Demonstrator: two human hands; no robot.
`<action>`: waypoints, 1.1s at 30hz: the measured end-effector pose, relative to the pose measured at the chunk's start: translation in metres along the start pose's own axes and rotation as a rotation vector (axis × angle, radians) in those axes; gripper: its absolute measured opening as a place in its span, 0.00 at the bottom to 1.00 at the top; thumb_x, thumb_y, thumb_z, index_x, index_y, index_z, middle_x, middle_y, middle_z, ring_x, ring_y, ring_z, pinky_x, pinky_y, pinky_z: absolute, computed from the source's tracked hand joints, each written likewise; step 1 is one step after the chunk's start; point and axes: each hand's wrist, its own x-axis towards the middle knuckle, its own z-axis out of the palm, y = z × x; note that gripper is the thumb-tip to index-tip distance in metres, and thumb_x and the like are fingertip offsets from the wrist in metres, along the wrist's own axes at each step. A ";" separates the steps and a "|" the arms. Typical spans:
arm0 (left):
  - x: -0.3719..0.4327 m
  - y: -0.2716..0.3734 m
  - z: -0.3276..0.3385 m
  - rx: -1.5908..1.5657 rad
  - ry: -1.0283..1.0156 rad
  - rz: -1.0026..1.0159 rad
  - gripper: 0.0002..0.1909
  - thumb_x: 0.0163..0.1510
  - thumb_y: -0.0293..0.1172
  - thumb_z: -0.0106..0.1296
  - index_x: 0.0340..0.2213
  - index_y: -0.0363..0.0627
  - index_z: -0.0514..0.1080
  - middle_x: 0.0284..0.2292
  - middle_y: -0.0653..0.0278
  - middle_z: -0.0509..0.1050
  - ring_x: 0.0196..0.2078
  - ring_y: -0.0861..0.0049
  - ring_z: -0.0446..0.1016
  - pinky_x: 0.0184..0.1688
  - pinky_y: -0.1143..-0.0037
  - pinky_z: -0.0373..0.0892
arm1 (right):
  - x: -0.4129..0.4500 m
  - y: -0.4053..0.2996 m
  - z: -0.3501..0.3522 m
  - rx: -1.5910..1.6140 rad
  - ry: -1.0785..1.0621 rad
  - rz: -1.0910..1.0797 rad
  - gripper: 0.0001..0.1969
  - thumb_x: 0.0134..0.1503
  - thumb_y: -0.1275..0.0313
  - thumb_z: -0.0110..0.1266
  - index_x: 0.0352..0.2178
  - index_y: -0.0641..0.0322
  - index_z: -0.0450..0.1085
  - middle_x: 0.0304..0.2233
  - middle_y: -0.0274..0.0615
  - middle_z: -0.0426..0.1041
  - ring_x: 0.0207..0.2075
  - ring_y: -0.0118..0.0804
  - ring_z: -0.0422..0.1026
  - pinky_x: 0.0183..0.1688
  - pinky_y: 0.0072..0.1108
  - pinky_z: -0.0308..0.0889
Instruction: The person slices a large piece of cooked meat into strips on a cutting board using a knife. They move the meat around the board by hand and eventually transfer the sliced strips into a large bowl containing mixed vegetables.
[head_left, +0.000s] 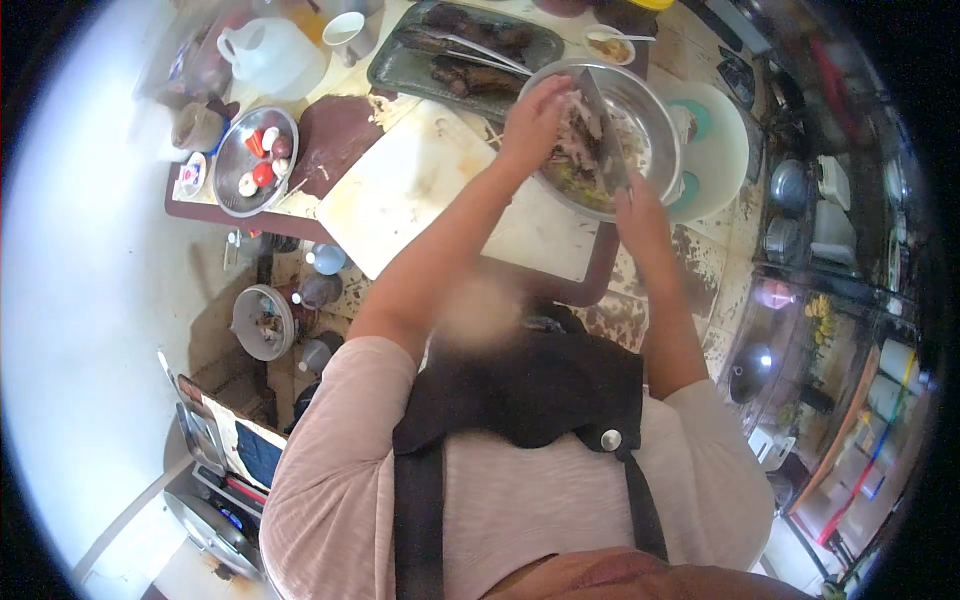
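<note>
My right hand (641, 210) grips the handle of a wide-bladed kitchen knife (602, 124), its blade raised over a stainless steel bowl (664, 135). On the left side of the blade, my left hand (538, 124) is at the bowl's near-left part, its fingers by the chopped meat (581, 139). Whether those fingers hold any meat cannot be made out. More chopped food, partly greenish, lies in the bowl. A white cutting board (420, 180) lies to the left of the bowl, partly under my left forearm.
Dark grilled meat (480, 75) and metal tongs (480, 49) lie on a green tray (390, 71) behind the board. A metal bowl (251, 202) holds tomatoes and onions at left. A white jug (277, 60), a cup (346, 37) and a small sauce bowl (609, 49) stand farther back.
</note>
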 end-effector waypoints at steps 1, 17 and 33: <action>0.005 -0.003 0.004 0.003 -0.009 0.000 0.15 0.55 0.27 0.45 0.44 0.38 0.71 0.45 0.53 0.73 0.51 0.67 0.70 0.51 0.75 0.64 | 0.002 -0.002 -0.015 -0.024 -0.041 0.088 0.17 0.59 0.68 0.41 0.48 0.66 0.59 0.32 0.61 0.72 0.30 0.59 0.72 0.34 0.42 0.66; -0.013 -0.012 0.071 0.468 -0.132 0.233 0.12 0.49 0.31 0.54 0.35 0.40 0.70 0.33 0.53 0.73 0.34 0.63 0.75 0.36 0.70 0.70 | 0.034 0.045 -0.023 0.072 -0.138 0.151 0.17 0.59 0.70 0.40 0.48 0.66 0.56 0.31 0.65 0.71 0.35 0.62 0.72 0.38 0.46 0.64; 0.083 -0.055 -0.027 1.060 -0.024 -0.101 0.13 0.48 0.30 0.48 0.37 0.50 0.73 0.35 0.56 0.75 0.38 0.59 0.74 0.40 0.64 0.70 | 0.019 0.083 -0.033 0.171 -0.067 0.074 0.17 0.61 0.69 0.40 0.49 0.67 0.57 0.30 0.61 0.72 0.33 0.62 0.71 0.33 0.41 0.65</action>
